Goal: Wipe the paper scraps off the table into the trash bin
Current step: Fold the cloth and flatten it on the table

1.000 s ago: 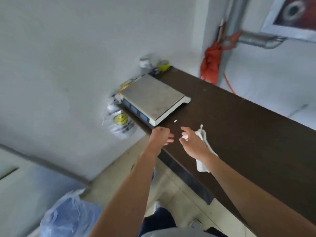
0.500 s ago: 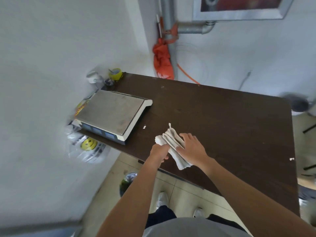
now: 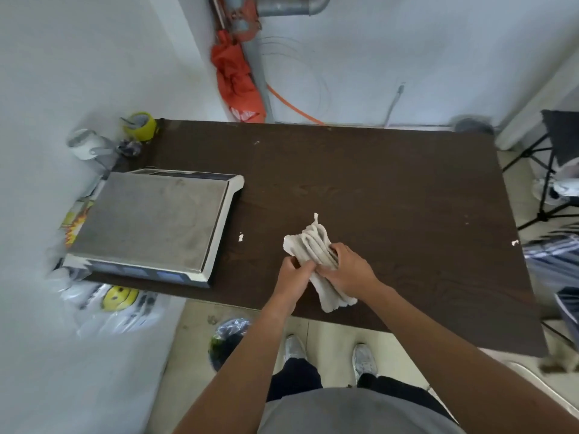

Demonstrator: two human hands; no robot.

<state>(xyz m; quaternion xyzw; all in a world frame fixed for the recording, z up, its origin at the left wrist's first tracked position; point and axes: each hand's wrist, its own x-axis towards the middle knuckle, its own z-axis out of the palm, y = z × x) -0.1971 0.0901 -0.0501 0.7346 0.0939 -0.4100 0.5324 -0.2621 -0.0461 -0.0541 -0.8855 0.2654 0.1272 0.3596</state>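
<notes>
A folded white cloth [image 3: 310,245] lies on the dark brown table [image 3: 376,189] near its front edge. My left hand [image 3: 293,275] grips the cloth's left side. My right hand [image 3: 349,270] presses on it from the right, fingers curled over the folds. One white paper scrap [image 3: 241,237] lies on the table left of the cloth, beside the scale. Another scrap [image 3: 514,242] sits at the table's right edge. On the floor under the front edge stands a dark-lined bin [image 3: 228,339], partly hidden by my left arm.
A weighing scale [image 3: 150,220] fills the table's left end, with yellow tape [image 3: 139,125] and a white roll [image 3: 84,145] behind it. White plastic bags [image 3: 116,305] hang at the left. An orange bag [image 3: 238,79] hangs on the back wall. A tripod stand [image 3: 545,170] is at the right.
The view has swung from the table's left corner to above its middle. Both hands, apart at first, have closed on the white cloth and hold it on the tabletop.
</notes>
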